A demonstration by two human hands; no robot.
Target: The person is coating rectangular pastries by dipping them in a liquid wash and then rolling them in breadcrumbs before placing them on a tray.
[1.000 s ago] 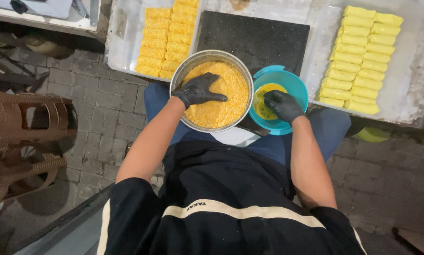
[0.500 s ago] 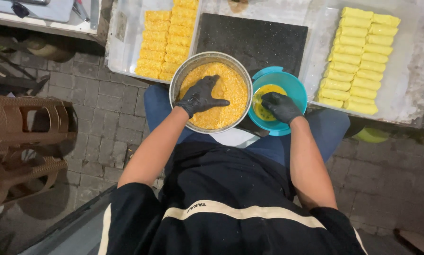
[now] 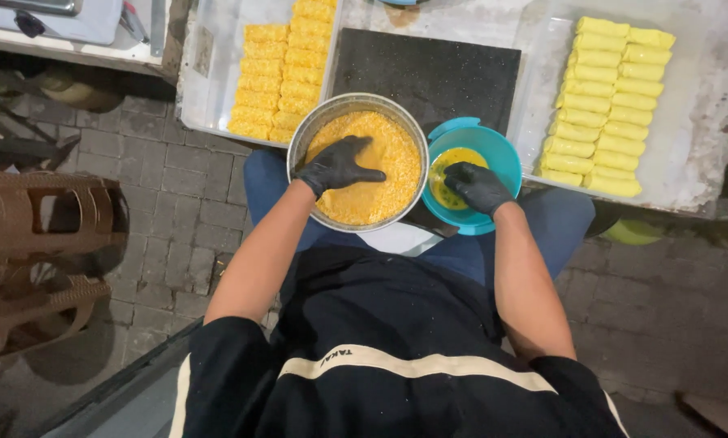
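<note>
Seen from above, a seated person's black-gloved left hand is pressed, fingers loosely spread, into orange crumbs in a round metal bowl on the lap. The right hand is dipped in yellow batter in a teal plastic bowl; its grip cannot be told. Pale rolls and crumbed rolls are lined up on the worktop. Coating is best kept even with one hand wet, one dry.
</note>
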